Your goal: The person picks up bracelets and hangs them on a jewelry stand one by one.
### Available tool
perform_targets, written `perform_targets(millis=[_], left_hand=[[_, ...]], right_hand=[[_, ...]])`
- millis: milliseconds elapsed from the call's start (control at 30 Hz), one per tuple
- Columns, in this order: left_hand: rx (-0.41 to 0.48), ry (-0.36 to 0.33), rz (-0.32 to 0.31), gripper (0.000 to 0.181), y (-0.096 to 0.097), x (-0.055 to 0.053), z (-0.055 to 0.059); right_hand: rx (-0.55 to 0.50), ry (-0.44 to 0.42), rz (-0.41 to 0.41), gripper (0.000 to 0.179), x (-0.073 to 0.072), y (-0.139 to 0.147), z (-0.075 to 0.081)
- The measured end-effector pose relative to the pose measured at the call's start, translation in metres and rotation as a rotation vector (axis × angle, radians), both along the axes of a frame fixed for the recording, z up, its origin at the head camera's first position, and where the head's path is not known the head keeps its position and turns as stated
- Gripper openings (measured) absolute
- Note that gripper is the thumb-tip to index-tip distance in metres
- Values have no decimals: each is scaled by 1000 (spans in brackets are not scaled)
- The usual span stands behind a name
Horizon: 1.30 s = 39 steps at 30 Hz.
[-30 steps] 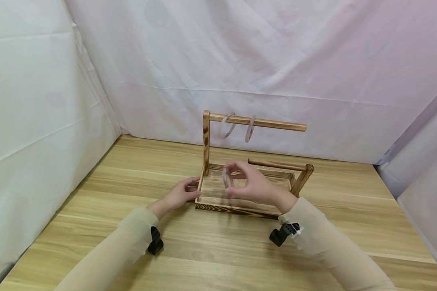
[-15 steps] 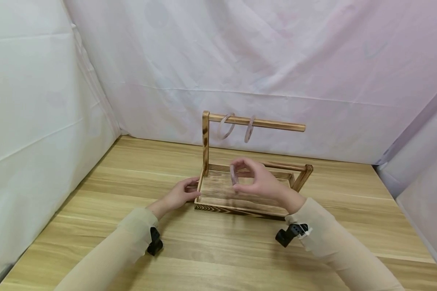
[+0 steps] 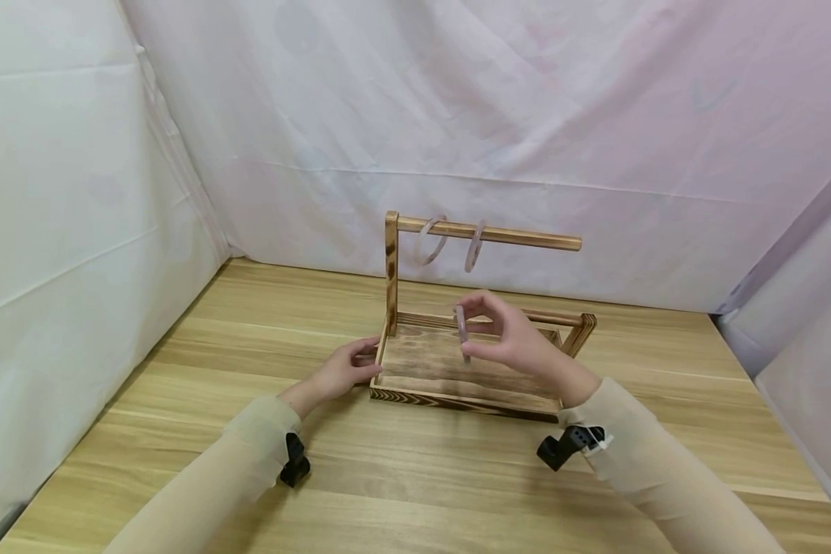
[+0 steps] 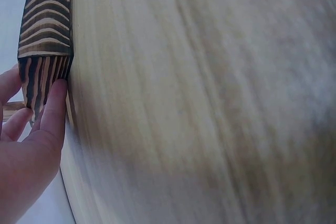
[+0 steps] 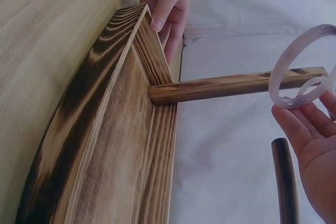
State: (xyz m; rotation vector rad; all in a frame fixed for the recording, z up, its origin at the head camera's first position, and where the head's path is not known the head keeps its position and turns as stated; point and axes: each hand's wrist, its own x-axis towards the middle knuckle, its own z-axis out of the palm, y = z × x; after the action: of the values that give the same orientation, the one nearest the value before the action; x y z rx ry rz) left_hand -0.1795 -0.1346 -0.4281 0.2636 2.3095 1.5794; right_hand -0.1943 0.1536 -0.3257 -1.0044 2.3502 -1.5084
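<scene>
A wooden bangle stand with a shallow tray sits on the table. My left hand grips the tray's left end, its thumb over the rim and its fingers outside. Between the thumb and fingertips of my right hand is a pale, translucent lilac bangle, held upright above the tray. The right wrist view shows this bangle as a ring. Two similar bangles, one further left and one to its right, hang on the upper bar.
A lower bar runs left from the stand's right post, its free end hidden behind my right hand in the head view. The wood-grain table extends around the stand. White cloth hangs behind and at both sides.
My right hand has moved right and slightly up with the bangle, which now appears nearly edge-on in the head view. The left hand and the hanging bangles have stayed put.
</scene>
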Motion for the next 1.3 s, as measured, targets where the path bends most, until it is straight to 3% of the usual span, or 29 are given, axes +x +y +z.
perform_targets(millis=[333,700,1300], left_hand=[[-8,2,-13,58,-1,0,-1],[-11,4,-19,58,-2,-1,-2],[1,11,-17,58,-1,-2,-2]], right_hand=[[-63,-10,11,49,-1,12,4],[-62,-12,-13,48,-3,22,7],[-255,18,48,36,-10,48,12]])
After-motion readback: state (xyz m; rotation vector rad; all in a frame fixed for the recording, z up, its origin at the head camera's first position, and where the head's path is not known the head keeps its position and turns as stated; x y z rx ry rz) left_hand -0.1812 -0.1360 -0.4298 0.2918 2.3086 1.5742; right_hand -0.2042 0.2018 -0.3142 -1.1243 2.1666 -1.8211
